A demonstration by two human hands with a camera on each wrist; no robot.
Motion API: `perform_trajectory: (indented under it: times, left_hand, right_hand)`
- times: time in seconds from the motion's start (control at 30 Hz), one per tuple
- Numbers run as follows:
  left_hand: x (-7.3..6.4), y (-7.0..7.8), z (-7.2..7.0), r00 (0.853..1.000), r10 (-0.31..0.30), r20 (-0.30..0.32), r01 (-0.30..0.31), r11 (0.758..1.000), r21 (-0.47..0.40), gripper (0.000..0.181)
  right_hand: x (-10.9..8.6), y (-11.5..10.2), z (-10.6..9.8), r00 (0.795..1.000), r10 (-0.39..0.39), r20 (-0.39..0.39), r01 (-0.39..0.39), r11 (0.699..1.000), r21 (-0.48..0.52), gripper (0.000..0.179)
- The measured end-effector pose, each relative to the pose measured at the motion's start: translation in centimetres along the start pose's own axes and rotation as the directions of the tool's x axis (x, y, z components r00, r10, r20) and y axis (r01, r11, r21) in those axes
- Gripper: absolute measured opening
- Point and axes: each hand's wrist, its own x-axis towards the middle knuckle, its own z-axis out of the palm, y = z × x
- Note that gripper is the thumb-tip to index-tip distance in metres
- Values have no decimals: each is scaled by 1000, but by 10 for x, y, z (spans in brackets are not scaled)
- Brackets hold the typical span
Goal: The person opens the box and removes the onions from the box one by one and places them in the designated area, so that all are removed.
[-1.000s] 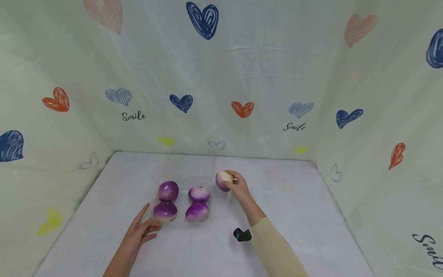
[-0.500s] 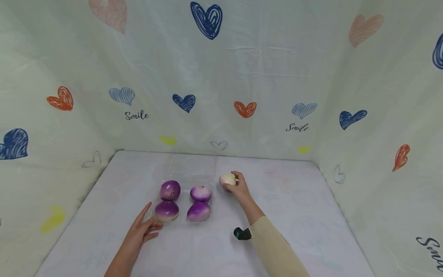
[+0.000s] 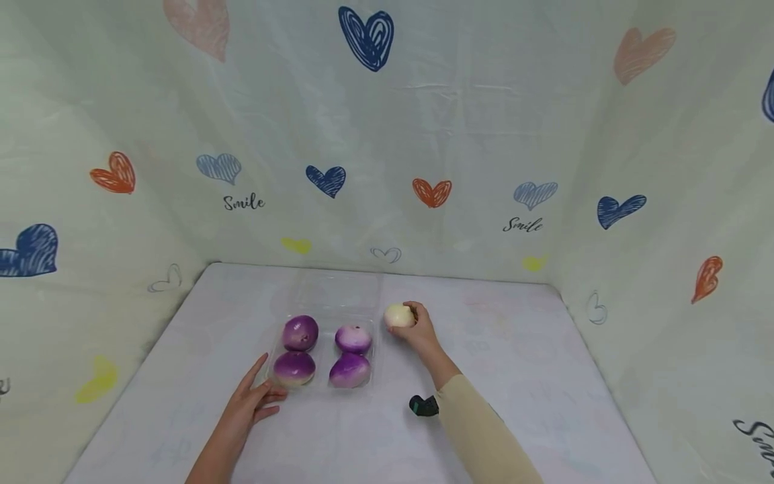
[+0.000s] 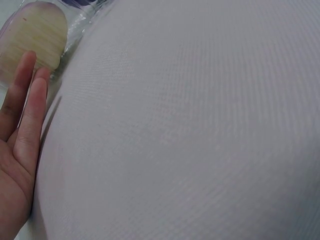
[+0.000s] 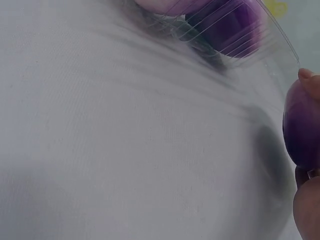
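My right hand point(image 3: 422, 331) holds a purple-and-white turnip point(image 3: 398, 315) just right of a clear plastic box point(image 3: 324, 346), with the pale side toward the head view. In the right wrist view this turnip point(image 5: 302, 125) shows its purple side between fingers and thumb, above its shadow on the table. Inside the box sit two turnips on the left point(image 3: 294, 368) and two on the right point(image 3: 350, 370). My left hand point(image 3: 244, 405) rests at the box's near left corner, fingers mostly straight. Its fingertips overlap a pale turnip point(image 4: 37, 32) in the left wrist view.
The box's clear lid point(image 3: 338, 290) lies folded back toward the rear wall. A small dark device point(image 3: 423, 406) shows beside the right sleeve point(image 3: 484, 427). A white cloth point(image 3: 514, 363) covers the table, and a heart-printed curtain point(image 3: 471, 134) surrounds its back and sides.
My right hand has turned the turnip, so its pale side now faces the head view instead of the purple. The left hand and the boxed turnips keep their places; the head view has shifted slightly.
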Motion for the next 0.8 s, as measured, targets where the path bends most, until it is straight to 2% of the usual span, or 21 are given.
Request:
perform_trajectory:
  times: [0.23,0.4,0.67,0.8]
  left_hand:
    - [-1,0,1,1000,-8,-5,8,1000,-2,64]
    - [-1,0,1,1000,-12,-6,12,1000,-3,63]
    - [-2,1,1,1000,-15,-12,15,1000,6,63]
    - [-2,2,2,1000,-14,-15,14,1000,5,62]
  right_hand:
    - [2,4,2,995,-83,60,86,995,-59,71]
    - [2,6,4,989,-125,74,132,986,-98,71]
    - [4,12,7,989,-120,83,128,987,-98,73]
    - [4,15,8,981,-172,87,180,979,-98,72]
